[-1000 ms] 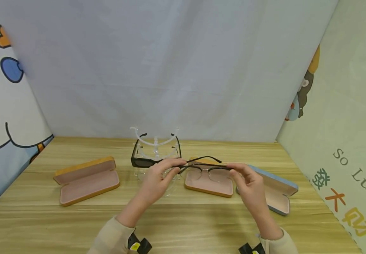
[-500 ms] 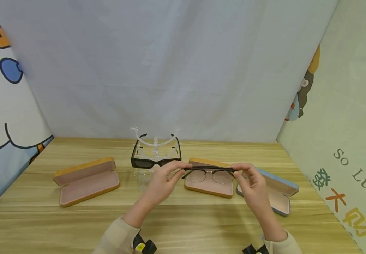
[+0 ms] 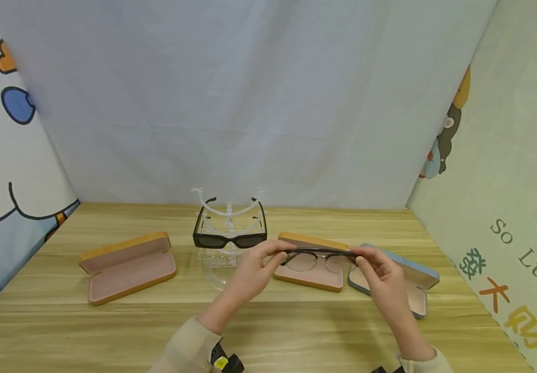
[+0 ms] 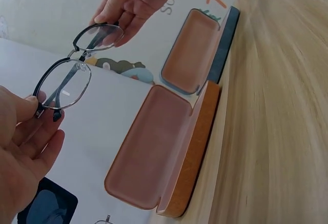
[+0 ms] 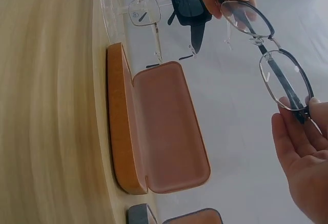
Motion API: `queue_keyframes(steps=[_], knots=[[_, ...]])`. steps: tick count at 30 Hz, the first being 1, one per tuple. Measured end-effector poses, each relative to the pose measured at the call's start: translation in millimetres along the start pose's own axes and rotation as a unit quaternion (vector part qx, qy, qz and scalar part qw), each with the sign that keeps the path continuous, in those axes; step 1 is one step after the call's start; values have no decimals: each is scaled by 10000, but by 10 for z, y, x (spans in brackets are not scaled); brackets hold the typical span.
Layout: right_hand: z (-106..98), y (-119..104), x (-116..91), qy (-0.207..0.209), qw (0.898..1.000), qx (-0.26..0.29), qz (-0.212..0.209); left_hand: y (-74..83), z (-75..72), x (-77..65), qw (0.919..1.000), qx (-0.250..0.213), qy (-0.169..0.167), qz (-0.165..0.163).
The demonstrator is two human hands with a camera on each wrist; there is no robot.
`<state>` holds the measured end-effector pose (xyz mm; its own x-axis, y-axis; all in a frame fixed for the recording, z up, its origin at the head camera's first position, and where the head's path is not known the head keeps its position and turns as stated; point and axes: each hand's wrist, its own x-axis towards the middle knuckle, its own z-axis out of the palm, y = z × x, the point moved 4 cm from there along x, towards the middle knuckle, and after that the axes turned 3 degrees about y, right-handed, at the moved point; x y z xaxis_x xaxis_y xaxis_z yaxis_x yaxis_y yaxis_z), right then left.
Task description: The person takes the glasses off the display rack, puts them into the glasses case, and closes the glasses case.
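Note:
A pair of half-rim eyeglasses (image 3: 321,251), black along the top with thin metal below, is held level between both hands. My left hand (image 3: 255,272) pinches one end between thumb and fingers. At the other end my right hand (image 3: 382,277) does likewise. Both temples lie folded behind the lenses, as the left wrist view shows of the glasses (image 4: 65,83). In the head view the glasses overlap an open orange case (image 3: 307,278) with a pink lining. The right wrist view has that case (image 5: 166,126) below and beside the glasses.
A clear display stand (image 3: 229,210) carries black sunglasses (image 3: 212,241) and thin-framed glasses (image 3: 217,260) lower down. Another orange case (image 3: 128,270) lies open at the left. An open blue case (image 3: 417,272) stands at the right on the wooden table (image 3: 296,336).
The temple that stuck out behind the eyeglasses a second ago has been folded in. Both hands have moved right and slightly toward me with the glasses, uncovering more of the sunglasses.

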<state>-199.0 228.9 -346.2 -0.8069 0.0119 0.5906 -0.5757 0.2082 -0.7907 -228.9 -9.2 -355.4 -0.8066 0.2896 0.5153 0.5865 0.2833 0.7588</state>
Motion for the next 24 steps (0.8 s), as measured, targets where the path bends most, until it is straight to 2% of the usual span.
queue_keyframes(steps=[2, 5, 10, 15, 20, 24], knots=[[-39, 17, -17, 41, 9999, -55, 78, -16, 52, 5, 9996, -178, -108, -189], [-108, 47, -45, 140, 9998, 28, 153, -38, 136, 21, 9983, -473, -151, -304], [-226, 103, -84, 247, 9989, 246, 309, -62, 254, 53, 9971, -645, -61, -390], [-326, 133, -117, 159, 9978, 55, 638, -97, 370, 67, 9933, -938, 62, -667], [-382, 126, -137, 107, 9948, 117, 1006, -138, 479, 80, 9820, -1588, 143, -1015], [-447, 153, -177, 345, 9899, -73, 1374, -58, 531, 93, 9702, -2057, 240, -1255]])
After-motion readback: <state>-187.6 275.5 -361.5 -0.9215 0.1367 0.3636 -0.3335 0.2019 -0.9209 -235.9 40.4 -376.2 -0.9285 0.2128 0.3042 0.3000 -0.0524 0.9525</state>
